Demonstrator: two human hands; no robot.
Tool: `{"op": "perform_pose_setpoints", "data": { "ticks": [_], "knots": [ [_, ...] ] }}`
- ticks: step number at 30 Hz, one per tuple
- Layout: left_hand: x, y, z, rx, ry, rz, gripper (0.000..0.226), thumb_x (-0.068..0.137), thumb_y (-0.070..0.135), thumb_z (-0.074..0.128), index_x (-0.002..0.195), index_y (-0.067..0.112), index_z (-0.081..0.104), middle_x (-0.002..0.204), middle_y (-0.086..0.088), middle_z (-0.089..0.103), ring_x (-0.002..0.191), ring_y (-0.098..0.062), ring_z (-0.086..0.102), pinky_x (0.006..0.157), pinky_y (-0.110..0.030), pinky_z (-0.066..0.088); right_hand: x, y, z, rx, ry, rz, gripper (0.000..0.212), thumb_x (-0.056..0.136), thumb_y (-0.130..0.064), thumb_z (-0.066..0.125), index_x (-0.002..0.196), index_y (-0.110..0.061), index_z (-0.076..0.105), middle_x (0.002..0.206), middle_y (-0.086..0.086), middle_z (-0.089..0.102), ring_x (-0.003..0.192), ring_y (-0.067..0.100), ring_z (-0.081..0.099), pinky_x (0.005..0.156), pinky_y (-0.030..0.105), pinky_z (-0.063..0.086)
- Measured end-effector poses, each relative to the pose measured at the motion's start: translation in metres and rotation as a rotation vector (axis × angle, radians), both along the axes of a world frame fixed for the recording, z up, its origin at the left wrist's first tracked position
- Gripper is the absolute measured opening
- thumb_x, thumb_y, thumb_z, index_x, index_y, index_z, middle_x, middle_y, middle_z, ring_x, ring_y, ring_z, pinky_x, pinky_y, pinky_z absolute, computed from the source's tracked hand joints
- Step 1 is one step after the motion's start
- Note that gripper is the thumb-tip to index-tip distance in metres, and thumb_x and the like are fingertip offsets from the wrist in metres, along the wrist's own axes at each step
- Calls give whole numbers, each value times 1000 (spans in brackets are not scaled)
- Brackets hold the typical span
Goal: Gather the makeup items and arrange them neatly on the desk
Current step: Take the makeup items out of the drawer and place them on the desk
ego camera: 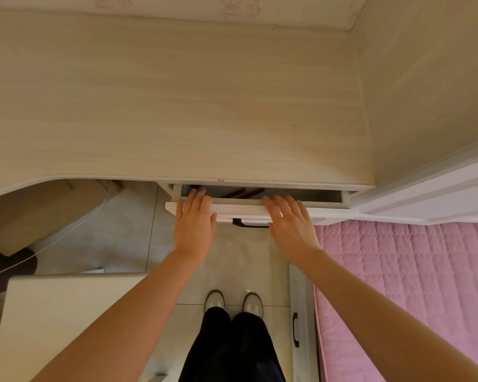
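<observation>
A pale wood desk (pixel 177 106) fills the upper view with a bare top. Under its front edge a white drawer (pixel 240 209) with a black handle (pixel 250 224) stands slightly pulled out. Inside its dark gap lie thin dark stick-like items (pixel 240 192) and a dark object at the left corner; what they are I cannot tell. My left hand (pixel 195 224) rests flat on the drawer front at the left, fingertips over its top edge. At the right of the drawer front lies my right hand (pixel 291 224), flat with fingers spread. Neither hand holds anything.
A bed with a pink quilt (pixel 403 285) lies at the right, with a white frame (pixel 425 199) beside the desk. A white stool or box (pixel 66 312) stands at the lower left. A low drawer with a black handle (pixel 295 329) sits by the bed. My feet stand on the tiled floor.
</observation>
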State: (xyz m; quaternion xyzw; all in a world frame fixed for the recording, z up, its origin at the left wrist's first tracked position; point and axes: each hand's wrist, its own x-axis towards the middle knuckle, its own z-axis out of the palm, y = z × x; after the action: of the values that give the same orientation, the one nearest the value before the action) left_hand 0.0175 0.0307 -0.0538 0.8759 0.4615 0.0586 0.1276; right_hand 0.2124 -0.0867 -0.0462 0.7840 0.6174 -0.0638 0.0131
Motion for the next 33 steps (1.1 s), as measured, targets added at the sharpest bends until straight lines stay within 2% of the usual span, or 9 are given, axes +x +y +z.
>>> {"op": "perform_pose_setpoints", "data": {
  "ticks": [3,8,11,14,17,20,26,31,33],
  "knots": [
    [-2,-5,2,-19,8,-13,30,81,10,71,106,4,57,130,-16,58,128,-33,48,109,-55,34,9,-9,-4,-91,-21,-22,69,78,-15,73,140,-14,42,134,12,53,126,36,48,108,54,35],
    [-17,-13,8,-10,8,-78,29,79,11,74,103,6,57,113,-15,65,109,-30,61,105,-53,41,5,-27,-5,-70,19,-14,70,69,-2,75,133,-12,50,127,12,58,117,35,55,101,53,42],
    [-25,-24,11,-15,4,-85,27,80,11,73,102,4,60,108,-17,67,104,-31,64,103,-50,44,-1,-37,-3,-46,65,11,70,65,4,73,130,-11,53,122,13,60,112,35,57,98,52,44],
    [-29,-36,15,-47,11,-70,28,78,13,76,100,3,62,102,-16,69,96,-30,67,94,-46,51,-5,-49,-2,-21,103,35,67,65,5,73,128,-10,55,116,13,62,105,35,59,97,50,46],
    [-36,-53,19,-79,54,-89,38,77,13,77,112,5,63,112,-16,67,106,-31,64,94,-47,51,-10,-63,4,-41,115,59,66,62,4,75,124,-10,58,111,12,64,97,35,61,89,47,51],
    [-48,-70,21,-91,100,-118,44,79,10,74,122,9,63,122,-14,64,116,-30,60,98,-48,48,-16,-80,9,-109,143,90,72,61,4,76,128,-11,56,115,13,63,100,36,61,90,52,50],
    [-64,-101,28,-42,79,-125,40,70,2,80,109,7,71,110,-15,69,101,-32,67,85,-44,54,-28,-109,18,-164,183,145,70,62,5,77,128,-11,56,112,11,64,95,35,61,85,50,52],
    [-78,-124,27,-16,109,-158,38,68,4,83,104,7,72,102,-14,71,96,-32,68,81,-42,55,-37,-131,21,-203,200,173,69,65,1,77,129,-13,54,115,8,63,97,32,61,84,46,53],
    [-83,-132,27,-14,132,-158,38,67,6,84,103,9,73,102,-13,71,95,-31,68,80,-41,56,-40,-137,22,-239,206,186,66,73,-2,72,133,-15,49,120,6,61,103,31,58,88,44,51]
  ]
}}
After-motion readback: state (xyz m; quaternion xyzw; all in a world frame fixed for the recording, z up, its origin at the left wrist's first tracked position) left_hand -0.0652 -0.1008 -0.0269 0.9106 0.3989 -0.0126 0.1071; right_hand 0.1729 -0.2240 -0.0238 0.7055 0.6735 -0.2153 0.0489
